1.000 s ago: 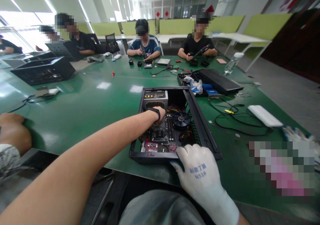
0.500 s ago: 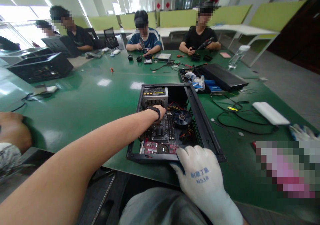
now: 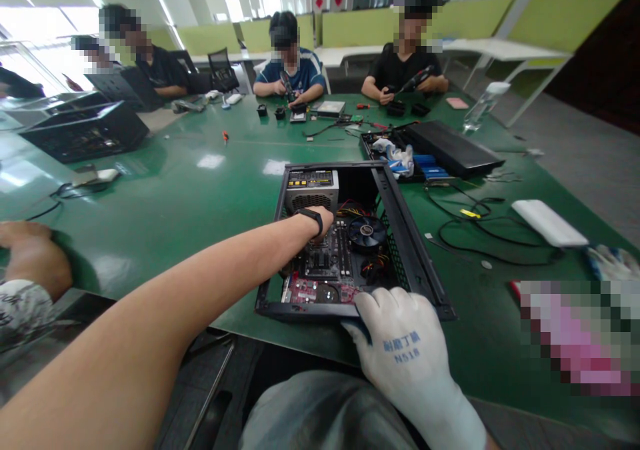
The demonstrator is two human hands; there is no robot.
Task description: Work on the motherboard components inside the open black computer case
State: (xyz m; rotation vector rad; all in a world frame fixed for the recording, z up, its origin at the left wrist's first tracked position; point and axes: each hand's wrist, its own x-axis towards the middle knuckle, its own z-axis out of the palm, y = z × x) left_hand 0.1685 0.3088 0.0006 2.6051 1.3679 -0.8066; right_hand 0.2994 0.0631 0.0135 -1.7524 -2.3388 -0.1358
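Note:
An open computer case (image 3: 423,263) lies on the green table in front of me. Inside it are a power supply (image 3: 313,182), a motherboard (image 3: 320,260), a round cooling fan (image 3: 367,234) and a red expansion card (image 3: 305,291). My left hand (image 3: 324,218), bare with a black band at the wrist, reaches into the case just below the power supply; its fingers are hidden from view. My right hand (image 3: 397,333), in a white work glove, grips the near edge of the case, fingers over the rim and thumb beneath.
Beyond the case sit a black case (image 3: 450,147) with gloves (image 3: 395,157) beside it. Black cables (image 3: 480,230) and a white box-like object (image 3: 549,223) lie to the right. A bottle (image 3: 485,107) stands farther back. Several people work around the table; a bare arm (image 3: 37,257) rests at left.
The view has shifted very slightly. Both hands keep their places, the left inside the case and the right on its near edge.

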